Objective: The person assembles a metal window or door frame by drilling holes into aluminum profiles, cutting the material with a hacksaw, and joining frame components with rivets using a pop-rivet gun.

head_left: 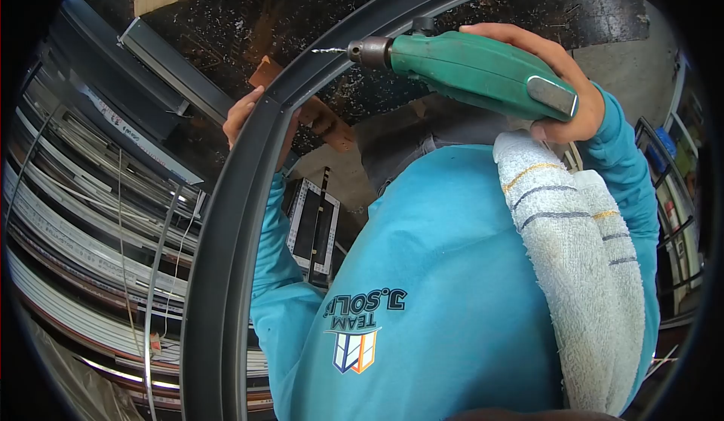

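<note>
My right hand (573, 93) is wrapped round the body of a green power drill (460, 63), its chuck aimed left. The silver drill bit (328, 50) overlaps the upper bar of a dark metal frame (226, 248) near its corner. Behind that corner, my left hand (245, 116) grips the frame, fingers on its outer side and part of the palm hidden by the bar. One long bar runs down the left toward me; the other curves up to the right in this wide view. A white towel (566, 255) with striped edges hangs over my right shoulder.
Long metal profiles (98, 225) are stacked on a rack at the left. A dark worktop (483, 14) strewn with metal shavings lies beyond the frame. Brown blocks (332, 127) sit under the corner. A dark rack (667, 217) stands at the right.
</note>
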`<state>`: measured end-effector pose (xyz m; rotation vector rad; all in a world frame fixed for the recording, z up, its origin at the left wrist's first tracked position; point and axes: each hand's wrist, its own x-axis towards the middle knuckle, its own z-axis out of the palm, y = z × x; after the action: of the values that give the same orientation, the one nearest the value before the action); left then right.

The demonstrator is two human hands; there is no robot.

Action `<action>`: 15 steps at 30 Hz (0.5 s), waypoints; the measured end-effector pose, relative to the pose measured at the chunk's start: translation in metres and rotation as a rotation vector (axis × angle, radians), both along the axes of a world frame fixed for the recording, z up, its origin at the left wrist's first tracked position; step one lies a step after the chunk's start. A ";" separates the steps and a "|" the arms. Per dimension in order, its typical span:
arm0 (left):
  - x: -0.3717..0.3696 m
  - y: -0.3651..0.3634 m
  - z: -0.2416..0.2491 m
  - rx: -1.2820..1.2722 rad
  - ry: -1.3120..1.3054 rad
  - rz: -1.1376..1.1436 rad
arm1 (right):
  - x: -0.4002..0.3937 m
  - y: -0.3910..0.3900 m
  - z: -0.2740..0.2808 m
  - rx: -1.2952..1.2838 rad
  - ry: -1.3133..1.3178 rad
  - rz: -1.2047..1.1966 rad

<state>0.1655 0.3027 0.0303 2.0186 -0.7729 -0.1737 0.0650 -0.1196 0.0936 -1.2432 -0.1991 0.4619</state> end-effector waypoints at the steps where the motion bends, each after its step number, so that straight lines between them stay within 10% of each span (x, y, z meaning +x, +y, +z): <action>1: -0.001 0.000 0.000 -0.018 0.027 0.015 | 0.004 0.001 -0.003 0.001 -0.006 0.007; 15: -0.006 0.000 -0.002 -0.009 0.005 0.071 | 0.027 0.008 -0.043 0.003 0.098 0.025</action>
<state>0.1597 0.3029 0.0282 2.0329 -0.6962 -0.1333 0.0917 -0.1118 0.0509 -1.2133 -0.1316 0.5428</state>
